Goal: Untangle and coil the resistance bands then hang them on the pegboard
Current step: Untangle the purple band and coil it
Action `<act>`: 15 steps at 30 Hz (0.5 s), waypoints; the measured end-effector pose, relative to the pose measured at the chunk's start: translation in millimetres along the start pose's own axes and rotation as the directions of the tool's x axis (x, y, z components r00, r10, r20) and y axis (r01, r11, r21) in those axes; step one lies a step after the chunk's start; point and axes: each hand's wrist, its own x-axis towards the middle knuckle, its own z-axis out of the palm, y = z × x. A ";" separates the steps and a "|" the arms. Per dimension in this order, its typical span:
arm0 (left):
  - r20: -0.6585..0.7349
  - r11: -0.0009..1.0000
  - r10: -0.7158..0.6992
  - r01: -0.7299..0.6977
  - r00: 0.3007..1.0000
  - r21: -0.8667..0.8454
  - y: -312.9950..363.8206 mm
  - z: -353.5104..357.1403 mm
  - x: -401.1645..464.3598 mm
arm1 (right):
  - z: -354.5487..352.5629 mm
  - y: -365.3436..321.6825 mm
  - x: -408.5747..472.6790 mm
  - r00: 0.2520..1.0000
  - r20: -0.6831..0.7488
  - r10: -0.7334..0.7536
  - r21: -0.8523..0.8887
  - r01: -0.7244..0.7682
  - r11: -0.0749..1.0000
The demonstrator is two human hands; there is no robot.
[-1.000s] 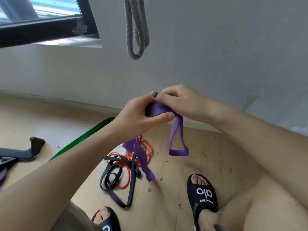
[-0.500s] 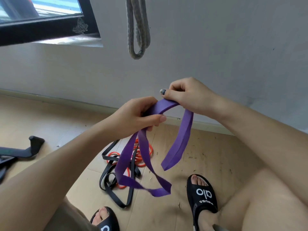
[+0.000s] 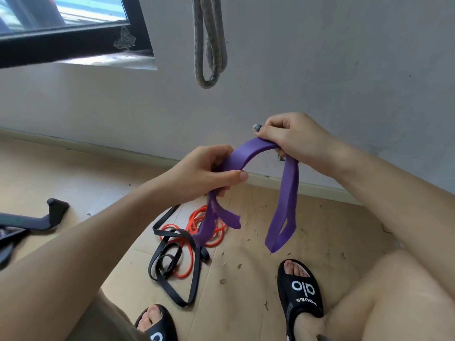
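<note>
Both hands hold the purple band [image 3: 256,150] in the air above the floor, its short arched span running from the left hand [image 3: 209,173], lower and nearer the body, up to the right hand [image 3: 293,139] by the wall. The left hand's fingers curl round the band with the thumb pressed across it; the right hand's fingers are closed over the top of the arch. From each grip a loop hangs straight down, the longer one under the right hand, so any coiling, in all likelihood, means gathering those hanging loops upward. Below lie a black band [image 3: 172,262] and an orange band [image 3: 209,227], tangled together on the wooden floor [image 3: 246,291]. A grey rope loop [image 3: 209,45] hangs on the wall above; no pegboard shows.
</note>
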 end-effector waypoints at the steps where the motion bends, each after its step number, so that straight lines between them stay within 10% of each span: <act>1: 0.016 1.000 -0.007 0.007 1.000 -0.002 -0.6 0.3 -0.8 | -0.1 -0.3 -0.6 1.000 0.028 0.004 -0.002 -0.004 1.000; 9: 0.080 1.000 0.020 -0.018 0.997 -0.021 -0.5 5.6 -0.8 | 25.4 -5.5 0.1 0.984 0.164 -0.070 -0.165 0.098 0.981; 15: 0.086 0.999 -0.012 0.008 0.996 0.054 -3.8 0.1 -0.8 | 5.8 -9.8 2.8 0.996 -0.036 -0.079 -0.022 0.079 0.997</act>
